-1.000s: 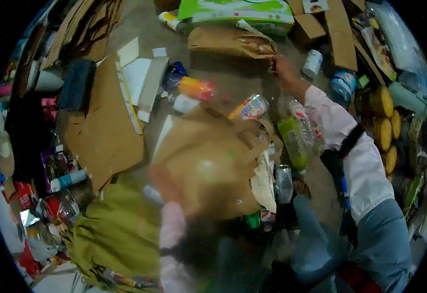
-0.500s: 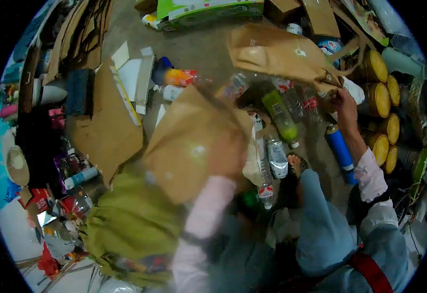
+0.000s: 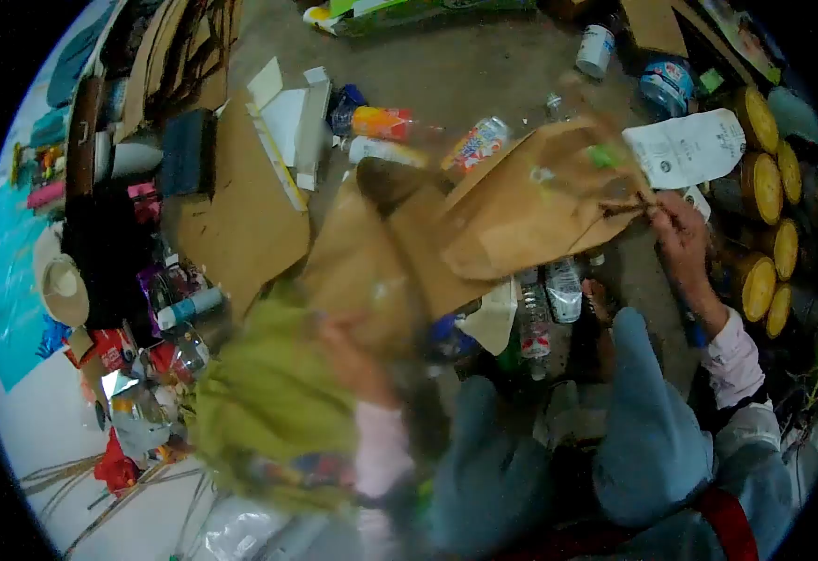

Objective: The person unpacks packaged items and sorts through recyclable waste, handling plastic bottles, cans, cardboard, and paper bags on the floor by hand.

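My right hand [image 3: 685, 238] pinches the twisted, torn-looking corner of a brown paper bag [image 3: 530, 201], which stretches left from it with a small pale mark on its side. Left of that bag and partly behind it is a second brown paper bag [image 3: 348, 257], blurred by motion. My left hand [image 3: 357, 360] is closed at its lower edge, though the fingers are smeared. Whether the two bags are joined cannot be made out. Under the left forearm lies olive-green cloth [image 3: 282, 383]. Below the bags are a silver can [image 3: 563, 292] and a clear bottle [image 3: 535, 337].
Flattened cardboard [image 3: 236, 215] and a dark blue box [image 3: 189, 152] are at the left. An orange-labelled bottle [image 3: 385, 122], a colourful can [image 3: 482, 142] and a white paper piece [image 3: 689, 150] lie beyond the bags. Cut logs [image 3: 762, 192] are stacked at the right.
The right-hand bag has swung down and left, now overlapping the other bag. My left hand has moved left and lower, coming out from behind the paper. The view has shifted slightly.
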`<action>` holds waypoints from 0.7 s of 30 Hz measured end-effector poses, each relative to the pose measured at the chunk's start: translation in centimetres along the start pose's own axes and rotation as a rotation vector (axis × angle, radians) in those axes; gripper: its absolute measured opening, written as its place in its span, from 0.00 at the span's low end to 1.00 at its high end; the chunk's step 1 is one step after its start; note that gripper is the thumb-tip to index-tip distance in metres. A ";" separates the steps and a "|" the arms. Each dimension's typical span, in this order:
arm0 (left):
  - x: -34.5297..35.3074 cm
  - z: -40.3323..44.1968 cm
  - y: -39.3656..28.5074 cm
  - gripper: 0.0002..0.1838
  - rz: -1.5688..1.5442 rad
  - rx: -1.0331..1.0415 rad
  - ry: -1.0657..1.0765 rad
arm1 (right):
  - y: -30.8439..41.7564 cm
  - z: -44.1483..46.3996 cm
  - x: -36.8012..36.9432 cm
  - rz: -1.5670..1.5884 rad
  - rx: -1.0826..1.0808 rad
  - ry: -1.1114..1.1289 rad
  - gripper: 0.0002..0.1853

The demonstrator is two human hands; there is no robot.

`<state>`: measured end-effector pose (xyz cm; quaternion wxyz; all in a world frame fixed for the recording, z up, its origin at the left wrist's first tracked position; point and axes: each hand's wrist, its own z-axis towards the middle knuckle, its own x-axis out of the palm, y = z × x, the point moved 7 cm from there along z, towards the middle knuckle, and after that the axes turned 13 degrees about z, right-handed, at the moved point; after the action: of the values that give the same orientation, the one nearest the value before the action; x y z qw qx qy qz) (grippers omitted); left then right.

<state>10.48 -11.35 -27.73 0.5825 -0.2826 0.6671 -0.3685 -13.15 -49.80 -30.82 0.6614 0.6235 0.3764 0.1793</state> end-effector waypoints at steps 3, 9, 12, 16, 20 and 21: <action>0.2 -0.3 -1.5 0.14 0.066 0.072 -0.045 | 1.9 -1.4 5.0 0.002 -0.082 0.094 0.08; 2.5 -2.4 -3.8 0.06 0.136 0.157 0.103 | 4.7 -3.0 17.0 -0.035 0.080 0.682 0.04; 3.9 -3.4 -2.9 0.07 0.095 0.079 0.189 | -0.9 -6.0 22.7 0.016 0.320 0.825 0.05; 7.2 -4.3 -3.4 0.20 -0.159 0.009 0.334 | -0.6 -7.0 26.5 -0.222 -0.332 0.865 0.09; 8.5 -3.7 -0.7 0.20 -0.085 0.154 0.513 | -4.0 -6.7 28.2 -0.337 -0.170 1.039 0.10; 8.3 -3.7 -0.5 0.23 0.065 0.252 0.558 | -3.9 -6.5 27.7 -0.328 -0.155 1.073 0.10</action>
<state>5.43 -17.75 -31.85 0.4187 -0.0743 0.7590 -0.4931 -0.63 -26.33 -41.77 0.4406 0.3281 0.7374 0.3930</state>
